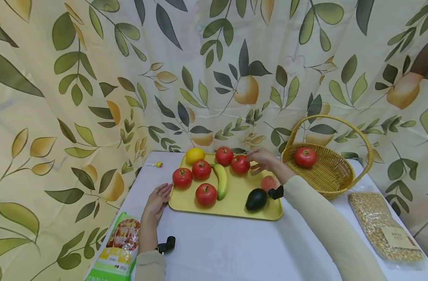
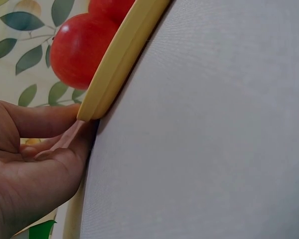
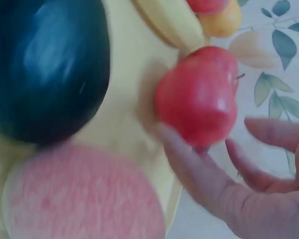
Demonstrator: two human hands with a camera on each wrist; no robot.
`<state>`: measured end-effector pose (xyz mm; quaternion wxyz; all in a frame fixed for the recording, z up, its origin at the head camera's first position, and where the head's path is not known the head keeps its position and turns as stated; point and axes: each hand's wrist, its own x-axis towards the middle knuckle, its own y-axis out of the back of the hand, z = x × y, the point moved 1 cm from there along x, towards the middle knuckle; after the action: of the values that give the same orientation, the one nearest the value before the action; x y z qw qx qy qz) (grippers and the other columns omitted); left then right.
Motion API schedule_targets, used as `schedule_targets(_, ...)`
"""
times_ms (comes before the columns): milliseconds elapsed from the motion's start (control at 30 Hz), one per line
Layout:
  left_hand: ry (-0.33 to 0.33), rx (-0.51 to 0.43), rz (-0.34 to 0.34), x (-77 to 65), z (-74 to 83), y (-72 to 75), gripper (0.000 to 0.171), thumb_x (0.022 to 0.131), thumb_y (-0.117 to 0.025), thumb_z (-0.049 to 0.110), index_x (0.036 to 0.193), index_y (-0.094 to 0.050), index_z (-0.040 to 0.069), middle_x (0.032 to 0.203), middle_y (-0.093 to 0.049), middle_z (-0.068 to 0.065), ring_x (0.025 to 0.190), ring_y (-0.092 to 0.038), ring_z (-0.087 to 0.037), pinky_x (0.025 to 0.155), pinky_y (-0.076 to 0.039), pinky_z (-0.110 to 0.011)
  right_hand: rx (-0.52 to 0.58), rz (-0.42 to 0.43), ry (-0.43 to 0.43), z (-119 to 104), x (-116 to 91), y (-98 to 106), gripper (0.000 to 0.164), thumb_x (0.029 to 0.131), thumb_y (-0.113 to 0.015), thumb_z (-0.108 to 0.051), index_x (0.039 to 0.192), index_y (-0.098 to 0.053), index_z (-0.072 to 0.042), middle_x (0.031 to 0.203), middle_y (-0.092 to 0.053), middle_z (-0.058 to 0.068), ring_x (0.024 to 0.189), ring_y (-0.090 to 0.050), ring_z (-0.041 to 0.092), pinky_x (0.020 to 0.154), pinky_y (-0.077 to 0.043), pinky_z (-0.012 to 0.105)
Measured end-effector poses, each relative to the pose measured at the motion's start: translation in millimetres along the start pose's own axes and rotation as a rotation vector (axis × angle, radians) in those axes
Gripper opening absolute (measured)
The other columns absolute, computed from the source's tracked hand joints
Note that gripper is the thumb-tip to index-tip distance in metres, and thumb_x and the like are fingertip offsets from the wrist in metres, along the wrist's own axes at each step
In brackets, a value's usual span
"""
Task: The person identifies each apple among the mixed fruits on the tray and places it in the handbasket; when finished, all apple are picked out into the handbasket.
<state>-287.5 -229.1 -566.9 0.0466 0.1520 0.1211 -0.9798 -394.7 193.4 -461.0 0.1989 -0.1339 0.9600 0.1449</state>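
My left hand lies at the left edge of a yellow tray, its fingers touching the rim. Fairly straight fingers reach toward the red apple from my right hand, which is spread with nothing gripped. In the right wrist view the thumb overlaps the apple's lower side; whether it touches cannot be told. Other red apples, a lemon, a banana, a dark avocado and a pink peach also sit on the tray.
A wicker basket with a tall handle holds one red apple at the right. A clear bag of grains lies in front of it. Left are a green food packet and a small lollipop. A leaf-patterned curtain hangs behind.
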Motion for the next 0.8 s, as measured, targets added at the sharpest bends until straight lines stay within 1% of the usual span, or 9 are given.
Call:
schedule_targets(33,0.002,-0.003,-0.002,0.0,0.4,-0.1,0.067,0.099,-0.041,-0.02,0.161,-0.026,-0.001,0.162,-0.039,-0.023,0.151,-0.038,-0.034,0.124,-0.033,-0.043,-0.025,-0.018,-0.005,-0.7,1.1,-2.2,0.052,0.106,-0.052,-0.01,0.154,-0.04,0.007,0.159,-0.037,0.031,0.138,-0.043,0.059,0.098,-0.054,0.062)
schedule_targets(100,0.008,-0.01,0.0,0.2,-0.2,0.2,0.068,0.098,-0.042,-0.021,0.161,-0.027,-0.001,0.162,-0.04,-0.022,0.151,-0.039,-0.033,0.124,-0.033,-0.042,-0.021,-0.05,-0.021,-1.8,4.9,-7.4,0.054,0.106,-0.055,-0.013,0.154,-0.039,0.007,0.159,-0.038,0.03,0.137,-0.045,0.058,0.099,-0.053,0.062)
schedule_targets(133,0.009,-0.012,0.0,0.3,-0.6,0.5,0.068,0.097,-0.042,-0.021,0.161,-0.028,-0.001,0.162,-0.04,-0.022,0.151,-0.039,-0.033,0.124,-0.034,-0.042,-0.03,-0.053,-0.021,-2.3,6.3,-9.9,0.056,0.105,-0.056,-0.015,0.154,-0.039,0.007,0.158,-0.039,0.03,0.137,-0.046,0.058,0.099,-0.054,0.061)
schedule_targets(233,0.004,-0.015,-0.002,1.1,-1.8,0.9,0.068,0.097,-0.042,-0.022,0.16,-0.028,-0.001,0.162,-0.041,-0.022,0.151,-0.039,-0.033,0.123,-0.034,-0.043,-0.046,-0.045,-0.021,-3.3,9.4,-16.6,0.06,0.105,-0.059,-0.016,0.154,-0.036,0.007,0.156,-0.041,0.031,0.136,-0.047,0.057,0.099,-0.054,0.06)
schedule_targets(300,-0.003,-0.007,-0.007,1.5,-2.2,0.9,0.068,0.097,-0.042,-0.021,0.16,-0.028,-0.001,0.162,-0.04,-0.022,0.151,-0.039,-0.033,0.123,-0.034,-0.042,-0.048,-0.037,-0.018,-3.2,11.1,-20.5,0.061,0.104,-0.06,-0.015,0.155,-0.035,0.007,0.157,-0.04,0.03,0.136,-0.047,0.058,0.1,-0.053,0.061)
schedule_targets(400,-0.008,0.002,-0.009,1.7,-2.1,0.2,0.067,0.097,-0.043,-0.021,0.16,-0.03,-0.001,0.161,-0.041,-0.022,0.151,-0.039,-0.033,0.122,-0.035,-0.042,-0.055,-0.038,-0.007,-1.4,13.7,-25.7,0.06,0.103,-0.062,-0.015,0.155,-0.038,0.004,0.156,-0.039,0.029,0.136,-0.048,0.056,0.102,-0.052,0.062)
schedule_targets(533,-0.008,0.008,-0.01,1.6,-1.9,-0.6,0.066,0.097,-0.043,-0.021,0.159,-0.03,-0.001,0.161,-0.041,-0.022,0.151,-0.04,-0.033,0.122,-0.035,-0.042,-0.097,-0.044,0.052,1.6,17.6,-31.7,0.052,0.104,-0.062,-0.015,0.152,-0.047,0.0,0.155,-0.044,0.025,0.134,-0.048,0.05,0.1,-0.054,0.063)
schedule_targets(667,-0.003,0.01,-0.013,1.4,-1.7,-0.2,0.066,0.098,-0.043,-0.02,0.16,-0.03,-0.001,0.161,-0.041,-0.021,0.151,-0.04,-0.033,0.122,-0.035,-0.042,-0.139,-0.017,0.117,2.1,18.5,-35.4,0.043,0.105,-0.061,-0.014,0.146,-0.057,-0.002,0.152,-0.05,0.022,0.135,-0.049,0.046,0.094,-0.056,0.066)
schedule_targets(800,-0.002,-0.001,-0.009,1.7,-1.6,1.6,0.066,0.098,-0.043,-0.02,0.16,-0.03,-0.001,0.161,-0.041,-0.021,0.151,-0.039,-0.033,0.123,-0.034,-0.042,-0.163,0.004,0.15,1.9,17.8,-38.6,0.042,0.103,-0.065,-0.015,0.143,-0.061,-0.003,0.149,-0.054,0.022,0.135,-0.05,0.044,0.091,-0.057,0.066)
